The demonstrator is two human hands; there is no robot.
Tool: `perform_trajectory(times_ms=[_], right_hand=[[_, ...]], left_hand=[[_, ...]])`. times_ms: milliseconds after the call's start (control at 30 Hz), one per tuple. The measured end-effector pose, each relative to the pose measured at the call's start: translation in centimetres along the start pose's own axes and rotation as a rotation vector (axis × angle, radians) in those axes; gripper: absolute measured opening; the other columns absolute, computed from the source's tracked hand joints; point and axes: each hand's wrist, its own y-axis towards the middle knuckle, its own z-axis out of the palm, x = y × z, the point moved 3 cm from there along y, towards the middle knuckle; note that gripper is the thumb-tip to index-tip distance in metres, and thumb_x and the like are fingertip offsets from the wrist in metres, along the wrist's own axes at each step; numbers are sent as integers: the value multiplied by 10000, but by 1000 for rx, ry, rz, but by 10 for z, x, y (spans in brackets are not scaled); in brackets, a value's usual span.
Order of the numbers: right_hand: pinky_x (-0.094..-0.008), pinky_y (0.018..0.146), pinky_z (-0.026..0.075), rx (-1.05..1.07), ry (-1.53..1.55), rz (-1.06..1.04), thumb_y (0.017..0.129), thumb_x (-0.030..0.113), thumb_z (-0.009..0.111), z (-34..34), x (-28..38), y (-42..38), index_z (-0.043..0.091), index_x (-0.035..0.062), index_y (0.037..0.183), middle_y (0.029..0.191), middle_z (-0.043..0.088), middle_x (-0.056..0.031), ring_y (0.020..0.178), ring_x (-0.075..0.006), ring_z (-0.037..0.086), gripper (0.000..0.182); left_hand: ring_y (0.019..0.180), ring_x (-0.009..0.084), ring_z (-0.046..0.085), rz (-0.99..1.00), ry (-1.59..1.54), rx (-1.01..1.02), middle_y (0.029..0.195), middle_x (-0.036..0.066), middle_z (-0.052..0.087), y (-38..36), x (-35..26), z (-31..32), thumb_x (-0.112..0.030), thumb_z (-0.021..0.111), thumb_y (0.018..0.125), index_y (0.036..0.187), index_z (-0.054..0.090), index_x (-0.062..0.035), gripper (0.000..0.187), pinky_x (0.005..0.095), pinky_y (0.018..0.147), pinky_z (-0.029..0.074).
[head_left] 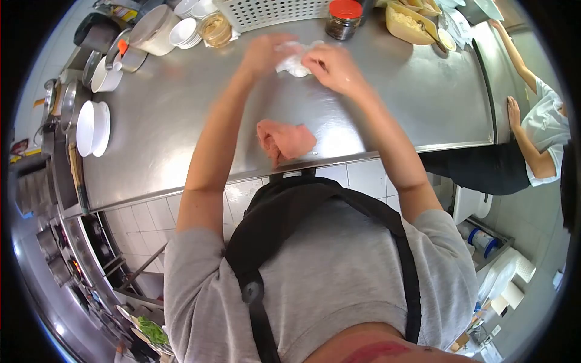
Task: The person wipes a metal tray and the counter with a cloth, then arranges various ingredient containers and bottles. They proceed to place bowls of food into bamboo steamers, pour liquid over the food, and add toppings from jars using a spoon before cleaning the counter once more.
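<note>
Near the back of the steel table, a crumpled white sheet or bag point(295, 63) lies between my two hands. My left hand point(264, 55) is at its left side, smeared by motion, so its fingers are hard to make out. On the right, my right hand point(334, 68) has its fingers curled and pressed together at the white material's edge; what they hold is too small to name. A folded pink cloth point(287, 141) rests near the table's front edge, touched by neither hand.
The steel table point(181, 151) carries white bowls point(94, 128) at left, a perforated basket point(272, 13) and a red-lidded jar point(344, 19) behind, and a yellow food container point(411, 25) at back right. A co-worker point(538, 133) leans on the counter at right.
</note>
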Motion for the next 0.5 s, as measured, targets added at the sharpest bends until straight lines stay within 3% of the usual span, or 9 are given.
perform_trajectory(times_ms=[67, 167, 267, 300, 367, 433, 467, 500], right_hand=[[-346, 676, 447, 194, 205, -203, 764, 167, 592, 9, 24, -25, 626, 82, 832, 846, 570, -94, 802, -254, 540, 114], [-364, 669, 451, 322, 231, -263, 752, 171, 605, 45, 67, -60, 601, 97, 834, 857, 531, -77, 803, -249, 529, 111], [-372, 673, 456, 234, 45, -314, 722, 167, 630, 69, 90, -77, 580, 128, 871, 878, 492, -56, 823, -240, 514, 162], [-369, 674, 459, 226, 31, -282, 710, 179, 621, 69, 93, -77, 585, 139, 820, 854, 482, -51, 806, -253, 511, 123], [-365, 675, 463, 216, 18, -254, 697, 191, 613, 69, 94, -81, 591, 150, 768, 829, 471, -45, 788, -265, 507, 85], [-348, 686, 474, 250, 47, -284, 684, 105, 634, 61, 85, -87, 593, 166, 924, 883, 492, -66, 835, -254, 517, 251], [-348, 686, 474, 248, 39, -293, 684, 105, 634, 52, 78, -87, 593, 166, 924, 883, 492, -66, 835, -254, 517, 251], [-332, 696, 473, 259, 159, -185, 695, 94, 622, 42, 66, -87, 603, 159, 955, 902, 510, -73, 832, -251, 530, 268]], left_hand=[[1046, 292, 503, 308, 451, -73, 1167, 75, 556, -11, 6, 32, -359, 601, 773, 1033, 645, -183, 316, 390, 905, 391], [1121, 294, 418, 228, 655, -171, 1206, 32, 529, -31, -16, 46, -306, 622, 756, 1021, 651, -246, 273, 400, 950, 340], [1090, 250, 424, 334, 557, -66, 1170, -15, 553, -36, -5, 37, -210, 643, 719, 1004, 654, -274, 293, 378, 936, 342], [1090, 250, 424, 332, 564, -82, 1170, -15, 553, -40, 0, 32, -210, 643, 719, 1004, 654, -274, 293, 378, 936, 342], [1045, 251, 442, 465, 413, 109, 1162, -39, 556, -57, 9, 26, -112, 641, 672, 983, 661, -263, 347, 374, 923, 343], [999, 238, 468, 524, 423, 78, 1132, -22, 574, -87, 3, 13, -70, 626, 654, 952, 671, -223, 339, 362, 907, 353], [984, 233, 482, 530, 396, 117, 1118, -10, 581, -102, 1, 6, -58, 623, 651, 940, 673, -205, 328, 361, 903, 357], [970, 229, 497, 534, 368, 155, 1104, 3, 589, -116, 2, -2, -46, 620, 648, 928, 676, -186, 318, 361, 900, 361]])
